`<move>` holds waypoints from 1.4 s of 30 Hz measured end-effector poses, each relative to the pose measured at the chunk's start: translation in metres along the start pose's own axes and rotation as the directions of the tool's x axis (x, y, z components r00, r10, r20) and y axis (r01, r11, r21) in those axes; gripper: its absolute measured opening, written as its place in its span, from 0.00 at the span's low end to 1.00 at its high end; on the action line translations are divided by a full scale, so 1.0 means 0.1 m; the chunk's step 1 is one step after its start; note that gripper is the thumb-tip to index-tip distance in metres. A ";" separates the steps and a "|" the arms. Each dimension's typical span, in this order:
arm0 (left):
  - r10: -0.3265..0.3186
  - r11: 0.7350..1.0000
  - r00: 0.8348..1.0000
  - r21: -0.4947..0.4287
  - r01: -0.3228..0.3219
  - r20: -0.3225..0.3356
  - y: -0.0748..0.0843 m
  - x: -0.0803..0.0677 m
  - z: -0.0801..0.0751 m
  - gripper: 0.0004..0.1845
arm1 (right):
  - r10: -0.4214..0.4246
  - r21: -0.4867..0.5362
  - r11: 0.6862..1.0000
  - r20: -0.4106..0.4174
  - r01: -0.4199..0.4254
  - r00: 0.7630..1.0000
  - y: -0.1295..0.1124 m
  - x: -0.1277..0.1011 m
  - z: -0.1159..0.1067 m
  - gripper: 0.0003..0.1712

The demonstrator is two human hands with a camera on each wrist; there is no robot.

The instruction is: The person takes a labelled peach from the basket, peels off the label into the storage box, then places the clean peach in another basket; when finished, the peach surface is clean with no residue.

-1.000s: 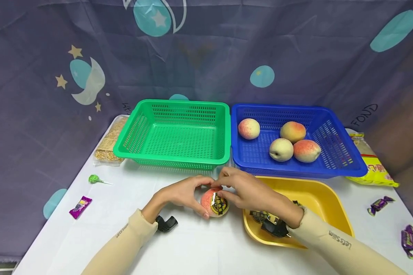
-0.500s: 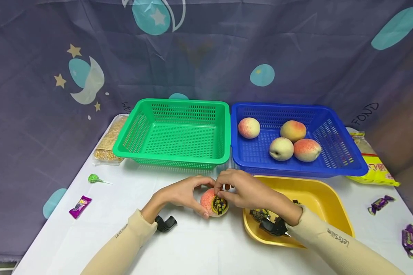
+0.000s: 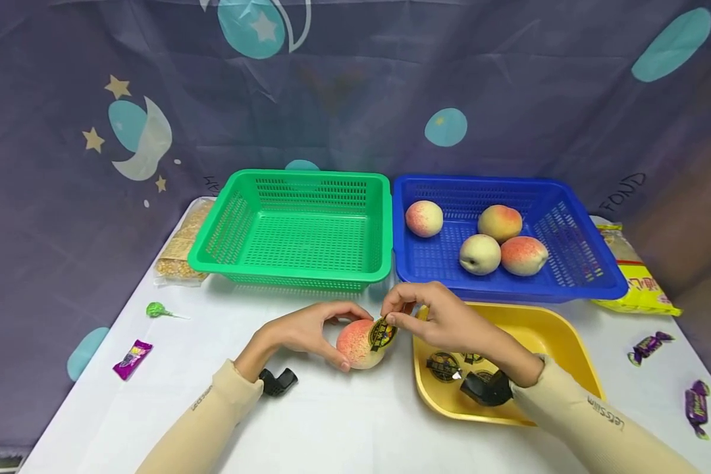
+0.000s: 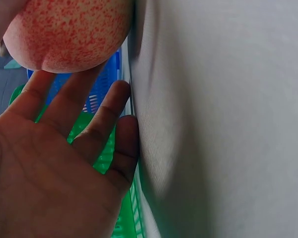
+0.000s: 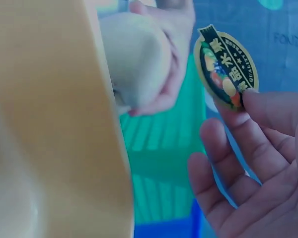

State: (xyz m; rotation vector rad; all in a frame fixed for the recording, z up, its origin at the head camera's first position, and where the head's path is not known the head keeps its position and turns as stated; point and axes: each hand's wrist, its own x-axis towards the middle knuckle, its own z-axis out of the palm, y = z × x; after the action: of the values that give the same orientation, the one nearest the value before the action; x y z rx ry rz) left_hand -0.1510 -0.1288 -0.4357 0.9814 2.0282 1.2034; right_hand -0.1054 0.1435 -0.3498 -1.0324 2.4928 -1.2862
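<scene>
On the white table, my left hand [image 3: 305,334] holds a pinkish peach [image 3: 355,345] between thumb and fingers. The left wrist view shows the speckled peach [image 4: 72,32] against the thumb and fingertips, the other fingers trailing behind. My right hand [image 3: 441,317] pinches an oval black-and-gold fruit sticker [image 3: 382,334] by its edge, between thumb and forefinger. In the right wrist view the sticker [image 5: 226,69] stands clear of the peach [image 5: 139,59], printed face showing. Beneath my right forearm, a yellow bin [image 3: 559,336] contains several similar stickers [image 3: 443,366].
A green basket [image 3: 290,268] stands behind my hands. Right of it, a blue basket [image 3: 432,260] holds several peaches [image 3: 480,254]. A lollipop [image 3: 157,309] and purple candies [image 3: 133,359] lie near the sides. A bag of kernels [image 3: 184,243] and a yellow packet [image 3: 640,288] flank the baskets.
The sticker that lay against the peach has come up from it, lifted by my right fingers toward the right. My left hand keeps its hold on the peach.
</scene>
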 end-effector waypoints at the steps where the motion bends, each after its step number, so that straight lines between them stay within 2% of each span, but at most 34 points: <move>1: -0.003 1.000 1.000 -0.005 0.003 -0.001 0.00 0.00 0.00 0.42 | 0.029 0.006 1.000 -0.008 -0.028 1.000 -0.01 -0.02 -0.03 0.08; 7: -0.018 1.000 1.000 -0.015 0.017 -0.010 -0.01 -0.03 0.00 0.42 | 0.138 -0.034 0.990 -0.049 -0.139 0.989 0.05 -0.21 -0.21 0.09; 15: -0.029 0.999 0.999 -0.026 0.029 -0.022 0.00 -0.07 -0.01 0.41 | 0.184 -0.096 0.977 -0.086 -0.192 0.979 0.22 -0.46 -0.36 0.10; 23: -0.027 0.999 0.999 -0.027 0.026 -0.019 -0.01 -0.06 -0.01 0.41 | 0.157 -0.133 0.977 -0.059 -0.164 0.986 0.33 -0.61 -0.43 0.17; 26: -0.026 0.999 0.999 -0.024 0.025 -0.019 -0.02 -0.06 -0.02 0.42 | 0.135 -0.131 0.982 -0.044 -0.140 0.990 0.35 -0.64 -0.44 0.15; 29: -0.026 0.999 0.999 -0.025 0.025 -0.020 -0.02 -0.05 -0.02 0.42 | 0.139 -0.127 0.982 0.000 -0.138 0.990 0.38 -0.66 -0.44 0.12; 31: -0.025 0.999 0.999 -0.026 0.024 -0.020 -0.02 -0.05 -0.01 0.42 | 0.165 -0.117 0.981 0.060 -0.157 0.985 0.39 -0.67 -0.45 0.10; 36: -0.024 0.999 1.000 -0.031 0.024 -0.015 0.00 -0.03 0.00 0.42 | 0.248 -0.103 0.967 0.200 -0.231 0.948 0.43 -0.70 -0.46 0.12; 39: -0.028 0.999 1.000 -0.034 0.028 -0.013 0.00 -0.02 0.00 0.42 | 0.261 -0.103 0.964 0.230 -0.243 0.937 0.46 -0.72 -0.45 0.14; 42: -0.031 0.999 0.999 -0.032 0.031 -0.009 0.00 -0.01 0.00 0.42 | 0.256 -0.103 0.966 0.235 -0.238 0.938 0.48 -0.74 -0.44 0.16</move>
State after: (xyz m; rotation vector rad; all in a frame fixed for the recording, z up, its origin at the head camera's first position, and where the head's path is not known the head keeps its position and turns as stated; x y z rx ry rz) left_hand -0.1499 -0.1297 -0.4355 0.9273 2.0181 1.2231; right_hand -0.0932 0.2392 -0.3718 -0.8033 2.3998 -0.9396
